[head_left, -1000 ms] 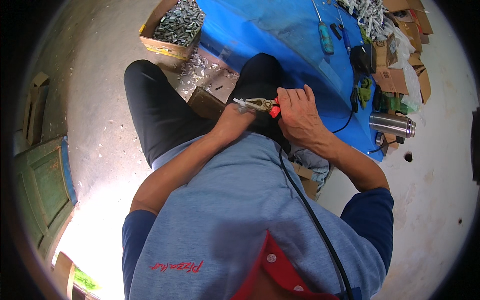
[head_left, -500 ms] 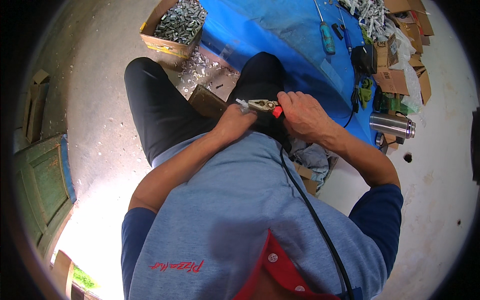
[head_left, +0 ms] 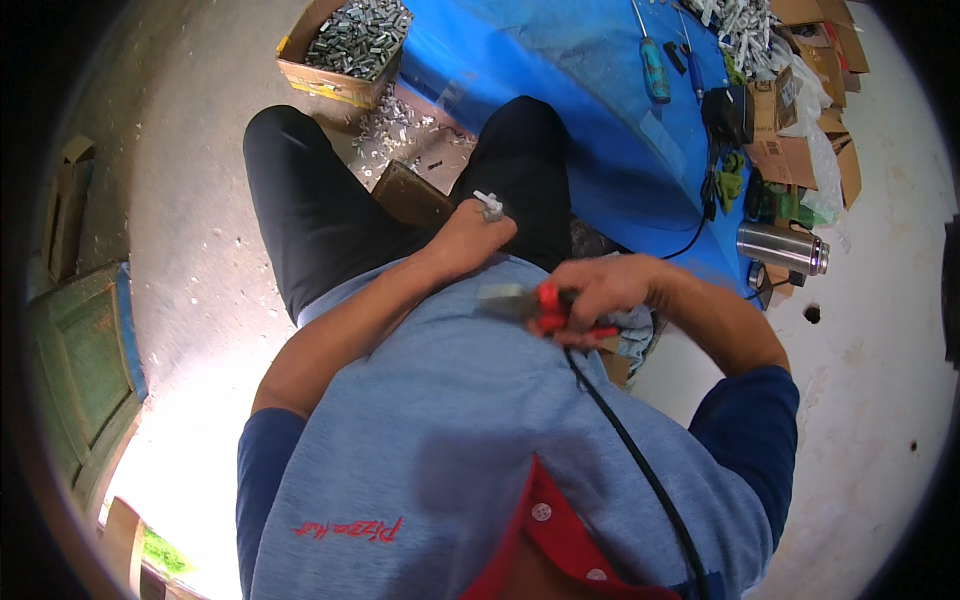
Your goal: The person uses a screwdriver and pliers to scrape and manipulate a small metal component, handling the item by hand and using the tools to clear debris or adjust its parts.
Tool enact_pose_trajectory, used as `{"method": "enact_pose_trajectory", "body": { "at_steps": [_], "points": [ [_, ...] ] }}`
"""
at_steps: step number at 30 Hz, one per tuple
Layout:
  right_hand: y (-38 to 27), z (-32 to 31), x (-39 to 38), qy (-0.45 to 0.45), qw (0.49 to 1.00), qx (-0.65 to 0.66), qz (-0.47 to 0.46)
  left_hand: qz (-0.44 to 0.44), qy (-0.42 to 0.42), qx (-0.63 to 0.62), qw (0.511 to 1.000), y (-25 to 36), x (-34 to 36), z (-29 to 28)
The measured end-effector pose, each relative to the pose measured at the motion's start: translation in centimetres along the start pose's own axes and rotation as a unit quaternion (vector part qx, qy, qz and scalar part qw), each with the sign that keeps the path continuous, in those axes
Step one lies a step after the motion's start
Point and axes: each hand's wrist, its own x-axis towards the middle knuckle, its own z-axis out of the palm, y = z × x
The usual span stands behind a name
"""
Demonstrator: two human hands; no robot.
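A small part with a white top and a greyish body (head_left: 490,205) sticks up out of my left hand (head_left: 468,238), which is closed around it above my lap. My right hand (head_left: 610,290) grips a pair of red-handled pliers (head_left: 548,306) in front of my belly. The pliers' metal jaws point left and are smeared by motion; they are apart from the small part. Whether the jaws hold anything is not clear.
Beyond my knees stands a cardboard box (head_left: 330,75) full of small metal pieces. White scraps (head_left: 400,135) litter the floor. A blue-covered surface (head_left: 560,60) carries a screwdriver (head_left: 654,70), a black adapter (head_left: 728,115) and a steel flask (head_left: 783,249). A black cable (head_left: 640,450) runs down my shirt.
My right hand has drawn the pliers away from the small part, down toward my belly. My left hand still holds the part in nearly the same place.
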Motion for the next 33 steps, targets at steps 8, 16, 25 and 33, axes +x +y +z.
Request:
{"method": "enact_pose_trajectory", "body": {
  "at_steps": [8,16,25,33],
  "points": [
    [0.8,-1.9,-1.9,0.299,0.924,0.103,-0.215,-0.034,0.046,-0.080,0.995,0.5,-0.3,0.2],
    [1.2,-2.3,-0.9,0.423,0.851,-0.301,-0.072,-0.024,0.044,-0.034,0.998,-0.2,0.3,0.3],
    [0.0,-1.6,-0.1,0.461,0.669,-0.583,-0.001,0.001,-0.002,0.030,1.000,-0.9,0.8,0.2],
    [-1.1,-1.6,-0.4,0.469,0.559,-0.683,-0.039,0.023,0.000,0.079,0.997,-1.5,1.1,0.3]
  ]
}}
